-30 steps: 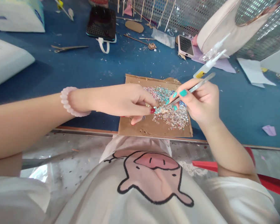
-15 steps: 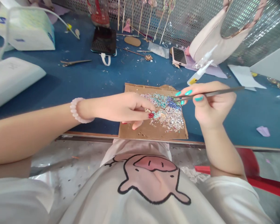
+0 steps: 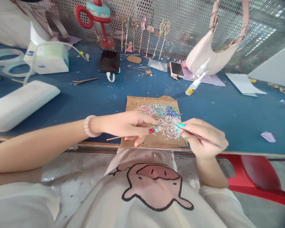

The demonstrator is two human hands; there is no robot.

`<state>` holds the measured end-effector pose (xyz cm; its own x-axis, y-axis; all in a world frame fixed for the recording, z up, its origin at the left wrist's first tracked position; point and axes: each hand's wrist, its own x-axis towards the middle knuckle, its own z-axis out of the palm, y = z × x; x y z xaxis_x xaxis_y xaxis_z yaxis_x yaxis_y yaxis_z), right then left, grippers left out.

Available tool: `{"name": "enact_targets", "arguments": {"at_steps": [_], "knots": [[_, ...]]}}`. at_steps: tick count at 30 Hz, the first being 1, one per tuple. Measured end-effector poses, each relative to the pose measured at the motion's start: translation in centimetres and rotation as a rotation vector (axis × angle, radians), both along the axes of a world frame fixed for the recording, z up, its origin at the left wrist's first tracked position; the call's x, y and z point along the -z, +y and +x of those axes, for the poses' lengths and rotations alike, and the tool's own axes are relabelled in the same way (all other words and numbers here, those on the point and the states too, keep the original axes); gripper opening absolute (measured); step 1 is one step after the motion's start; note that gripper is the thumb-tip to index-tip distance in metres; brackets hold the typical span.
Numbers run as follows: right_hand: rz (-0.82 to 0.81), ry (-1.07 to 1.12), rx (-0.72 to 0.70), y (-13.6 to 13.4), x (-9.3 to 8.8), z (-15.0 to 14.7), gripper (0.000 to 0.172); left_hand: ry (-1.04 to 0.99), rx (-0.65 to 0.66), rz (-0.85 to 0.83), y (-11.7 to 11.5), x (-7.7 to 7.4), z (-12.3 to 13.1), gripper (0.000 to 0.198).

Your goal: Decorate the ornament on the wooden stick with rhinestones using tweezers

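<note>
My left hand (image 3: 130,125) reaches over a piece of cardboard (image 3: 130,103), its fingers closed around a thin stick (image 3: 113,138) whose tail sticks out to the left beneath the palm. At the fingertips shows a small glittery ornament (image 3: 156,129), partly hidden; I cannot tell whether it joins the stick. Tweezers (image 3: 200,136) are pinched in my right hand (image 3: 204,137), their tips over the clear, pale rhinestones (image 3: 169,128). Farther back on the cardboard lie pink rhinestones (image 3: 144,109), turquoise ones (image 3: 158,109) and dark blue ones (image 3: 172,111).
Behind the cardboard are a glue bottle (image 3: 195,85), a light-framed phone (image 3: 177,69), a black phone (image 3: 109,61) and scissors (image 3: 85,81). A white device (image 3: 26,103) and a tissue pack (image 3: 48,60) stand left. Decorated sticks (image 3: 141,38) and a handbag (image 3: 204,57) line the mesh.
My right hand has drawn the tweezers from the blue rhinestones toward the pale ones, nearer to my left hand. The stick's tail now shows under my left hand. The view has tilted up.
</note>
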<state>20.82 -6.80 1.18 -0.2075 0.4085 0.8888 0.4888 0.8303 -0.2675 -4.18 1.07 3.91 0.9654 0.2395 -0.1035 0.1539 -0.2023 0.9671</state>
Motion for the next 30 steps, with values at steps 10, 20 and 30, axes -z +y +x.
{"name": "enact_targets", "arguments": {"at_steps": [10,20,30], "knots": [[-0.033,0.114,0.008,-1.9,3.1,-1.9,0.028,0.209,0.032,-0.182,-1.3,0.0,0.7,0.042],[-0.151,0.198,-0.014,-2.0,3.3,-2.5,0.007,0.313,0.101,-0.138,-0.4,-0.7,0.8,0.034],[-0.179,0.154,-0.014,-1.9,3.1,-2.5,0.007,0.32,0.159,-0.151,-0.1,-1.2,1.0,0.034]]}}
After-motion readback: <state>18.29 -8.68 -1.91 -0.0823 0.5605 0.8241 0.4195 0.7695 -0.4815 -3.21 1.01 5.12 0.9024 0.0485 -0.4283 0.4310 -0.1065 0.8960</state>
